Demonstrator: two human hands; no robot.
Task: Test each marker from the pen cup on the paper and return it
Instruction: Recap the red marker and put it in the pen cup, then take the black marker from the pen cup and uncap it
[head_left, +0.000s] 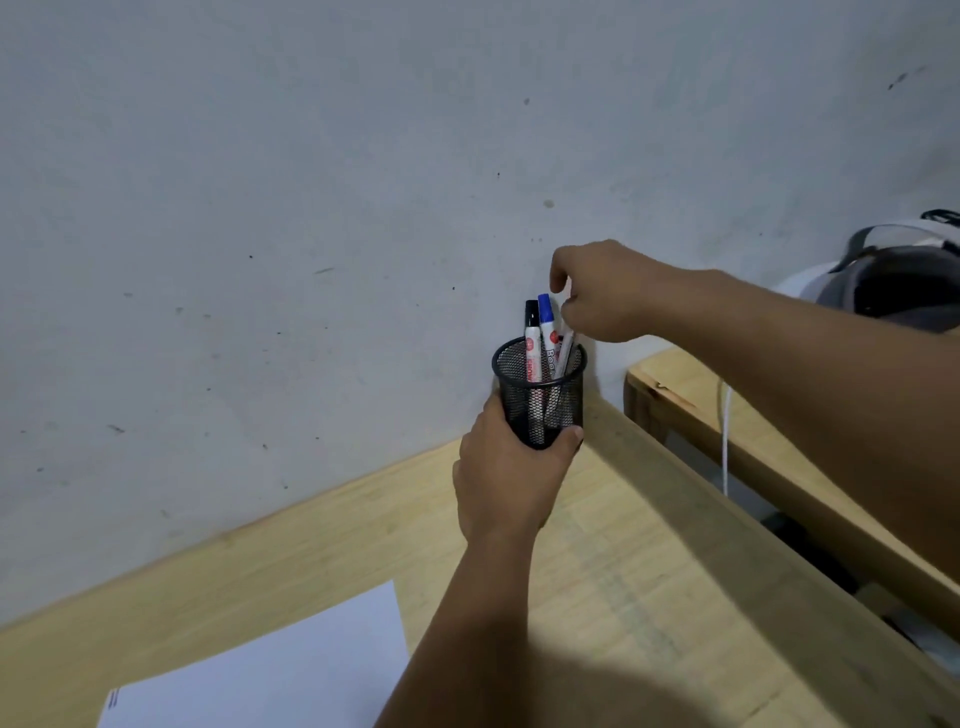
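A black mesh pen cup (540, 387) stands at the far corner of the wooden desk (613, 571), against the wall. My left hand (506, 478) grips its lower part. In the cup stand a black-capped marker (531, 338) and a blue-capped marker (545, 332). A third marker (565, 349) leans to the right in the cup, its cap hidden under my fingers. My right hand (605, 291) is above the cup with its fingers pinched on the top of that third marker. A white sheet of paper (270, 670) lies at the near left of the desk.
A grey-white wall (311, 234) rises right behind the cup. To the right is a second wooden surface (691, 410) with a white cord (724, 441) hanging past it. A grey and white bag (893, 280) sits at the far right.
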